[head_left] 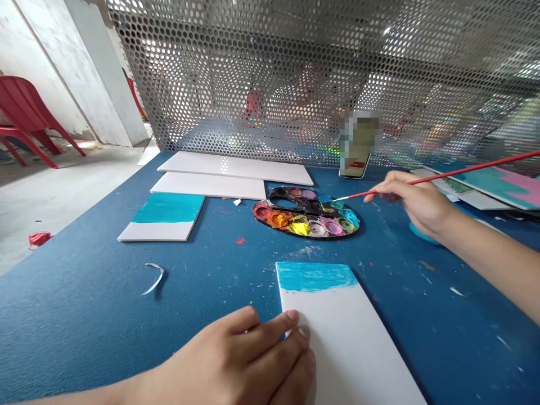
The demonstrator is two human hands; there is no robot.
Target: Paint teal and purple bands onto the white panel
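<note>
A long white board [350, 349] with a turquoise painted band at its far end lies in front of me. My left hand [253, 360] is closed at its left edge, fingers together on the surface; the thumb is hidden. Between the fingers of my right hand [415, 202] is a thin red paintbrush [464, 172], its handle slanting up to the right. The brush tip meets the blue paint at the far right part of the oval black palette [310, 233], whose wells hold several colours.
On the left lies a half-turquoise board [169, 211], with two white boards [206, 184] behind it. A phone [356, 149] leans against the perforated metal screen [236, 73]. Painted boards [485, 183] lie at right. A curled white strip [158, 279] rests on the blue table [97, 315].
</note>
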